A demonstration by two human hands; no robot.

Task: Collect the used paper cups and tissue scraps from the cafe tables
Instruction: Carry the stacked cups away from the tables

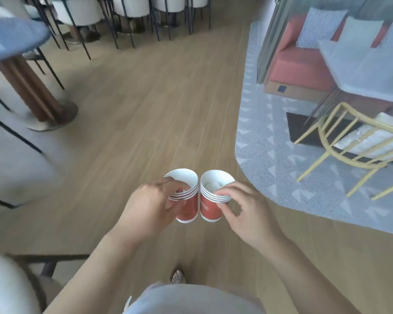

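Two stacks of nested paper cups, red with white rims, are held upright in the air above the wooden floor [145, 109], well in front of the person's body. The left stack [189, 210] is gripped by the left hand [150, 207]: the fingers [176, 185] are curled over the near side of the rims, and the thumb is pressed against the red wall below, so the stack is pinched between them. The right stack [210, 207] is held by the right hand [245, 209] in the same way, with one fingertip [225, 190] laid on the rims and the thumb set against the wall lower down; the other fingers are loosely bent behind and do not seem to touch the cup. White tissue scraps [210, 185] can be seen inside the top cup of the right stack. The two stacks stand just beside each other; whether they touch cannot be told. A grey patterned rug [270, 155] with a yellow chair [340, 143] lies to the right, and a round table [9, 37] is seen at the upper left.
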